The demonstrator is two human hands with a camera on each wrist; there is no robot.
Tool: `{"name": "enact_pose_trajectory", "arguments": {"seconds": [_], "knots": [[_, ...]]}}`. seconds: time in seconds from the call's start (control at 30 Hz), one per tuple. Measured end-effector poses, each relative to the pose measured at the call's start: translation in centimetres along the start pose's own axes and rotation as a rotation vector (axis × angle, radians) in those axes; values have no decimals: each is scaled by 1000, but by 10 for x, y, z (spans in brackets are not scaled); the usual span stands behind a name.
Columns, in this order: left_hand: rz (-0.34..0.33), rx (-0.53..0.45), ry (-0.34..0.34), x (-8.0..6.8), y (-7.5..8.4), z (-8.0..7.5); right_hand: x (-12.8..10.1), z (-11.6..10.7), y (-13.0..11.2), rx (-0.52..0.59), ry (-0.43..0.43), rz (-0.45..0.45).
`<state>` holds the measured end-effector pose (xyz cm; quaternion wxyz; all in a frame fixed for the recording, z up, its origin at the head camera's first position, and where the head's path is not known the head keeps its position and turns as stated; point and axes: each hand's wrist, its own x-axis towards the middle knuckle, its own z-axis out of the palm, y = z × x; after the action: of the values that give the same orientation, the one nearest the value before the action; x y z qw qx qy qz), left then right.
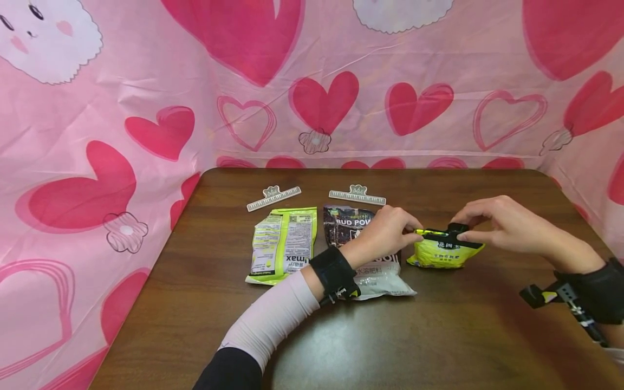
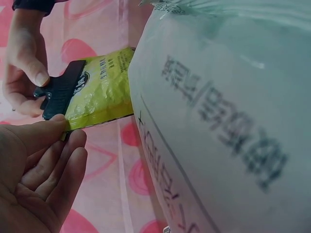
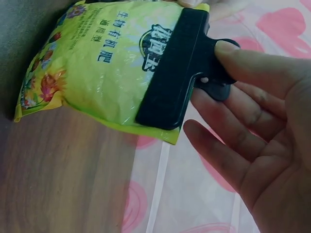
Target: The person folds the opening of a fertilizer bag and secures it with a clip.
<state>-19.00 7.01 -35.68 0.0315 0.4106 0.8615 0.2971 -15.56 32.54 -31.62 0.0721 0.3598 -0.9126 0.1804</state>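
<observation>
A yellow fertilizer bag (image 1: pixel 439 259) stands on the right part of the brown table, with a black bag clip (image 3: pixel 172 73) across its top edge. My right hand (image 1: pixel 507 225) pinches the clip's handle between thumb and fingers; the right wrist view shows the thumb (image 3: pixel 257 68) on the upper lever. With thumb and index finger, my left hand (image 2: pixel 41 170) pinches the corner of the bag's top edge beside the clip's end. The left forearm passes over a black and white bag (image 1: pixel 380 279) and hides part of it.
To the left lies a green and white bag (image 1: pixel 285 244) with printed text. Two clear ruler-like clips (image 1: pixel 274 198) lie behind the bags, the second clip (image 1: pixel 357 195) near the black and white bag. A pink heart-patterned cloth (image 1: pixel 322 49) hangs behind the table (image 1: pixel 390 346).
</observation>
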Motion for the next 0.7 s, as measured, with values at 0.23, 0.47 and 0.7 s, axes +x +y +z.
{"name": "enact_pose_trajectory", "arguments": {"seconds": [0.23,0.47,0.7], "knots": [[6,3,-1,0,-1,1,-6,5,1,38,24,48],[31,26,-14,-1,0,-2,-19,12,4,85,30,101],[46,44,-29,2,0,-4,-37,19,15,127,29,196]]}}
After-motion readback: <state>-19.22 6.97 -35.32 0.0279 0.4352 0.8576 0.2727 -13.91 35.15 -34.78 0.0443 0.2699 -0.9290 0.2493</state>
